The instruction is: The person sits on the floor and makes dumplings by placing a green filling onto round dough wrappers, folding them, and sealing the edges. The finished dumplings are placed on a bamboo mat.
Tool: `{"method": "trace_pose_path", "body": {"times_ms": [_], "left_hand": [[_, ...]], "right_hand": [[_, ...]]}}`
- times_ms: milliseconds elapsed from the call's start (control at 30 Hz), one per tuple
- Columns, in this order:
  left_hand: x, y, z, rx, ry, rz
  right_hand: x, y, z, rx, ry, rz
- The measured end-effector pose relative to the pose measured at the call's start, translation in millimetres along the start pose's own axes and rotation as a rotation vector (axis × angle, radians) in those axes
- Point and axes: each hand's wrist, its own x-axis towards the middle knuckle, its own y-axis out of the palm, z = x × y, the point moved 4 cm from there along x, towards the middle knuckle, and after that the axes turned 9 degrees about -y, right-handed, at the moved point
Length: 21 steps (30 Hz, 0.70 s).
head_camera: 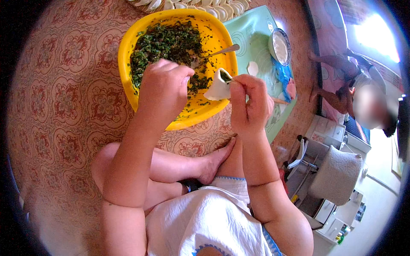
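Between the thumb and fingers of my right hand [251,104] is a partly folded dumpling [218,88]. Its white wrapper gapes at the top, with dark green filling showing inside. My left hand [166,88] hovers over a yellow plastic basin [179,124], apart from the dumpling. Its thumb and fingertips are drawn together, and nothing shows between them. Chopped green filling [163,41] covers much of the basin's inside. A metal spoon [224,50] rests in it, the handle leaning over the right rim.
Rows of dumplings [221,11] lie beyond the basin. A green mat [256,35] holds a bowl of white powder [280,48], a round wrapper [252,68] and a blue plastic bag [282,76]. At right are another person [339,64] and an office chair [336,176]. Patterned flooring [73,96] lies at left.
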Motion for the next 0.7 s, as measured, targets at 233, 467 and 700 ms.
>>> {"method": "trace_pose_path", "body": {"times_ms": [233, 467, 700], "left_hand": [[4, 9, 3, 0.117, 0.051, 0.014], [1, 26, 8, 0.044, -0.064, 0.153], [7, 19, 3, 0.145, -0.117, 0.166]], "right_hand": [[-11, 10, -20, 0.072, 0.149, 0.003], [-17, 12, -27, 0.097, 0.214, 0.008], [-18, 13, -27, 0.169, 0.263, -0.019]]}}
